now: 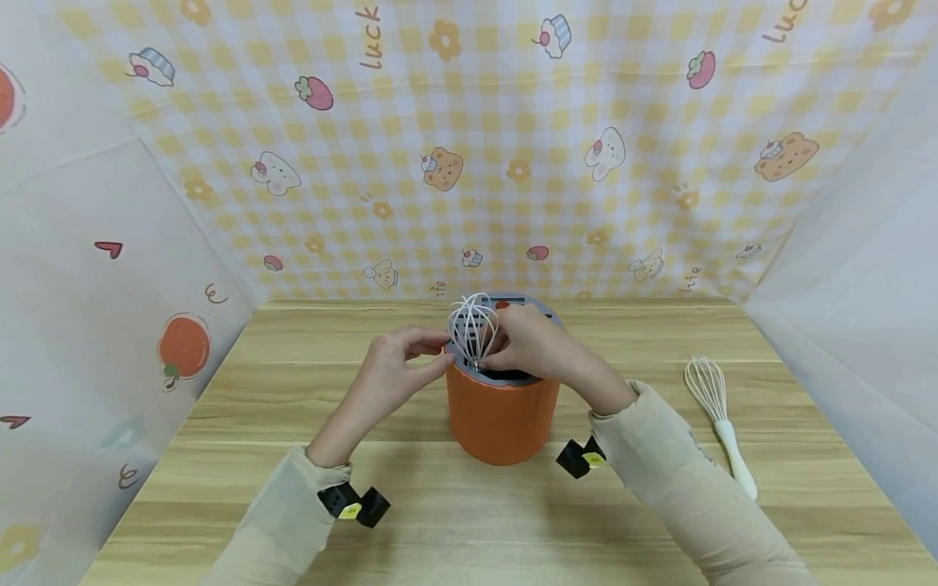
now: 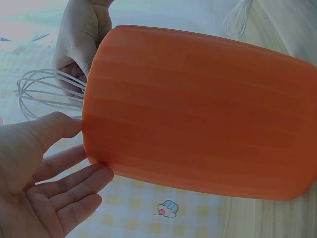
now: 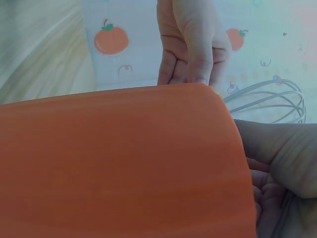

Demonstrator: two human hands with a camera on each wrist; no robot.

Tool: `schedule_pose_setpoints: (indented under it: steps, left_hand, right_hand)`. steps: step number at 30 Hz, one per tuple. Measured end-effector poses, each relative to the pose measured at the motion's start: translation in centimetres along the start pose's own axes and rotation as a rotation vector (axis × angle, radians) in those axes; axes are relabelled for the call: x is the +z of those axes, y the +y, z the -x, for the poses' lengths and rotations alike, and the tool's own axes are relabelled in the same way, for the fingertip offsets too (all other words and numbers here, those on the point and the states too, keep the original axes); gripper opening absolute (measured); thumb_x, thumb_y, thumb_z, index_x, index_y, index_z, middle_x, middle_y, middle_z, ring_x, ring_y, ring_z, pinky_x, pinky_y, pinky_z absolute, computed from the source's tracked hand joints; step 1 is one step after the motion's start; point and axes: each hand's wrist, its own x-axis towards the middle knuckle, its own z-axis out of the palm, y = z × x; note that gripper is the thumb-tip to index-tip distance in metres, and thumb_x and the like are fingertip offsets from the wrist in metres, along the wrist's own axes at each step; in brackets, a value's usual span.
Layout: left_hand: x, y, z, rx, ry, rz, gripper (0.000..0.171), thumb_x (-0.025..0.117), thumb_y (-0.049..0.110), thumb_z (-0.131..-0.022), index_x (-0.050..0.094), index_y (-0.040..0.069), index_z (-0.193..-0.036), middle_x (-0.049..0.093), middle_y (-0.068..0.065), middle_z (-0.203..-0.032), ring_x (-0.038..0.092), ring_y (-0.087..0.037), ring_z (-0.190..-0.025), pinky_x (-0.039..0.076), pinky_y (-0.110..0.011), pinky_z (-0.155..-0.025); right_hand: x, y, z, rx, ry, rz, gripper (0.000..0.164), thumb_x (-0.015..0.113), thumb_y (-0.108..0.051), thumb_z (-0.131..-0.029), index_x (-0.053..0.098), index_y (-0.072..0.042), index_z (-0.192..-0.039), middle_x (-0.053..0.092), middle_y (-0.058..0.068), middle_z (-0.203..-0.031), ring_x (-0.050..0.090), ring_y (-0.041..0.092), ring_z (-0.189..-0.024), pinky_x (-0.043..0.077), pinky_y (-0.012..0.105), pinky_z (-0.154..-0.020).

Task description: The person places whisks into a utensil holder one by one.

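Note:
A white whisk (image 1: 474, 330) stands upright, wire end up, in the orange utensil holder (image 1: 502, 423) with a grey slotted top (image 1: 538, 303). My right hand (image 1: 529, 340) reaches over the holder's top and pinches the whisk low, close to the opening; some of its fingers are hidden behind the wires and the rim. My left hand (image 1: 405, 360) is at the holder's left side, its thumb and relaxed fingertips touching the rim. The whisk's handle is out of sight inside the holder. In the left wrist view the holder's orange wall (image 2: 198, 114) fills the middle.
A second whisk (image 1: 721, 423) with a white handle lies on the wooden table (image 1: 293, 391) at the right, beside my right sleeve. A yellow checked cloth (image 1: 484, 122) hangs behind the table, with pale cloth on both sides.

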Motion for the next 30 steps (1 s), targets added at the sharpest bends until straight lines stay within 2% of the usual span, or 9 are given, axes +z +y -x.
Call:
schedule_pose_setpoints:
  steps: [7, 12, 16, 21, 30]
  left_hand:
    - [0.0, 0.1, 0.0, -0.015, -0.005, 0.007, 0.026, 0.072, 0.015, -0.080, 0.068, 0.005, -0.104, 0.067, -0.004, -0.098, 0.062, -0.017, -0.092, 0.049, -0.038, -0.087]
    - [-0.1, 0.2, -0.1, -0.015, -0.003, 0.007, 0.026, 0.072, 0.015, -0.080, 0.068, 0.006, -0.105, 0.067, -0.004, -0.098, 0.062, -0.018, -0.092, 0.049, -0.037, -0.088]
    - [-0.1, 0.2, -0.1, -0.017, -0.006, 0.017, 0.026, 0.072, 0.014, -0.080, 0.068, 0.006, -0.105, 0.067, -0.004, -0.097, 0.062, -0.019, -0.093, 0.049, -0.036, -0.088]
    - [0.0, 0.1, -0.1, -0.023, -0.011, 0.026, 0.027, 0.072, 0.015, -0.080, 0.068, 0.006, -0.105, 0.067, -0.003, -0.097, 0.062, -0.019, -0.094, 0.049, -0.037, -0.088]
    - [0.1, 0.1, 0.0, -0.022, -0.005, 0.011, 0.027, 0.072, 0.014, -0.080, 0.068, 0.006, -0.105, 0.067, -0.004, -0.099, 0.063, -0.016, -0.091, 0.049, -0.038, -0.088]
  right_hand:
    - [-0.6, 0.0, 0.4, -0.031, 0.025, 0.036, 0.024, 0.078, -0.016, -0.073, 0.061, -0.002, -0.084, 0.064, 0.002, -0.077, 0.064, 0.013, -0.071, 0.053, 0.023, -0.062]
    - [-1.2, 0.0, 0.8, -0.044, -0.041, -0.029, 0.021, 0.077, -0.010, -0.074, 0.061, -0.001, -0.085, 0.064, 0.003, -0.079, 0.065, 0.014, -0.076, 0.053, 0.023, -0.066]
    - [-1.6, -0.1, 1.0, -0.029, -0.082, -0.067, 0.023, 0.075, -0.007, -0.075, 0.062, 0.001, -0.092, 0.065, 0.006, -0.083, 0.066, 0.015, -0.079, 0.054, 0.023, -0.067]
    - [-2.1, -0.2, 1.4, 0.000, -0.093, -0.092, 0.029, 0.074, -0.005, -0.075, 0.062, 0.005, -0.100, 0.066, 0.012, -0.090, 0.066, 0.018, -0.082, 0.054, 0.024, -0.069]
    - [-3.2, -0.3, 2.2, 0.069, -0.102, -0.153, 0.039, 0.072, -0.005, -0.078, 0.058, 0.007, -0.113, 0.064, 0.015, -0.098, 0.065, 0.021, -0.087, 0.054, 0.026, -0.072]
